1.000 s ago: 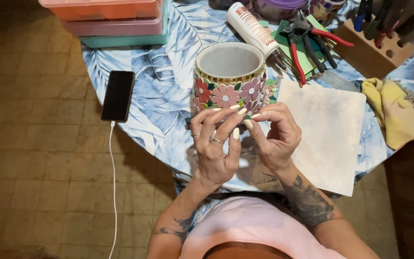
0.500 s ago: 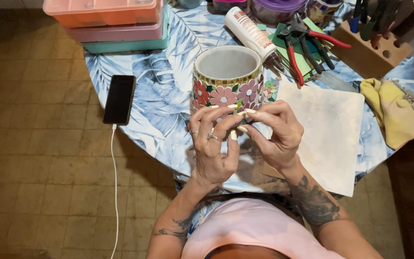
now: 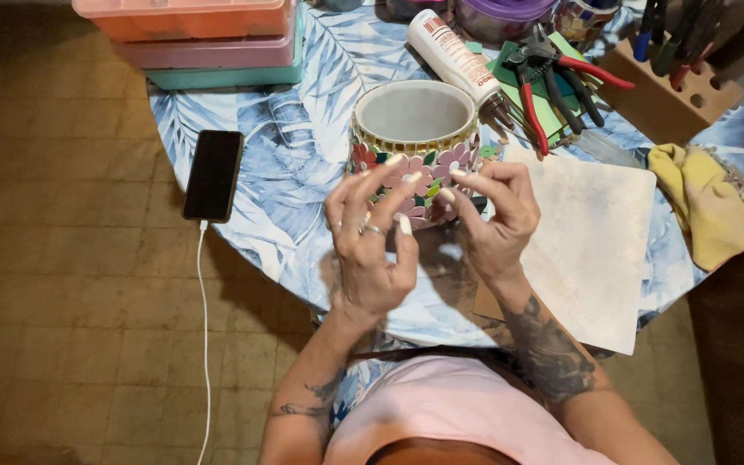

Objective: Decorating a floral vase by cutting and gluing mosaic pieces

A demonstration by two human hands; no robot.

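A round pot [image 3: 415, 120] with a white inside and a mosaic of pink flowers and green tiles stands on the blue leaf-print tablecloth [image 3: 294, 164]. Both my hands are raised in front of its near side. My left hand [image 3: 370, 245] has its fingers spread, and the index fingertip rests on the flower mosaic. My right hand [image 3: 494, 215] is curled, with its fingertips close together against the pot's lower right side. I cannot tell whether a small tile sits between them.
A black phone [image 3: 213, 175] with a white cable [image 3: 202, 327] lies at the table's left edge. Stacked plastic boxes [image 3: 200, 39] stand at the back. A glue tube [image 3: 454, 53], red-handled pliers [image 3: 534, 90], a wooden tool holder [image 3: 678, 82], a yellow cloth [image 3: 706, 202] and a white sheet [image 3: 596, 250] lie to the right.
My hands have opened slightly and lifted in front of the pot. The left fingers are spread wider than before. The pot has stayed in place.
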